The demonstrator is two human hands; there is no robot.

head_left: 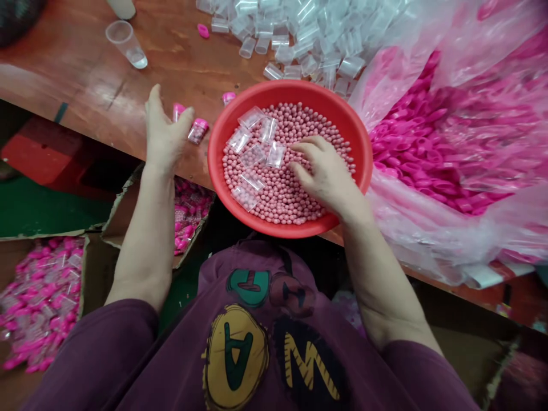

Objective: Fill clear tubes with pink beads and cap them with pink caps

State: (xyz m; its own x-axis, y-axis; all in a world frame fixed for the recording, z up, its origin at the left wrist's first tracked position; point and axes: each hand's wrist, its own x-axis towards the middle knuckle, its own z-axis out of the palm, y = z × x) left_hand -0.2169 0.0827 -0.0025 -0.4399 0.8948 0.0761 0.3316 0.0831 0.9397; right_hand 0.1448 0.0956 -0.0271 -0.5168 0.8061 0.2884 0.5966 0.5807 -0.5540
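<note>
Just beside bowl point(216, 154), bag point(411, 234) (pink-filled)

left hand point(164, 134): spread, thumb point(185, 120) apart | right hand point(322, 170): half-curled, back upward | both forearms point(144, 234): stretched forward

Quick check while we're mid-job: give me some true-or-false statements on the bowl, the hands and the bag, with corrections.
1. The right hand is over the pink beads in the red bowl. True.
2. Beads are all the red bowl holds. False: several clear plastic containers lie on them.
3. The left hand is beside a pink-capped container. True.
4. The translucent bag holds pink plastic pieces. True.
5. That bag lies left of the red bowl. False: it lies right.
</note>
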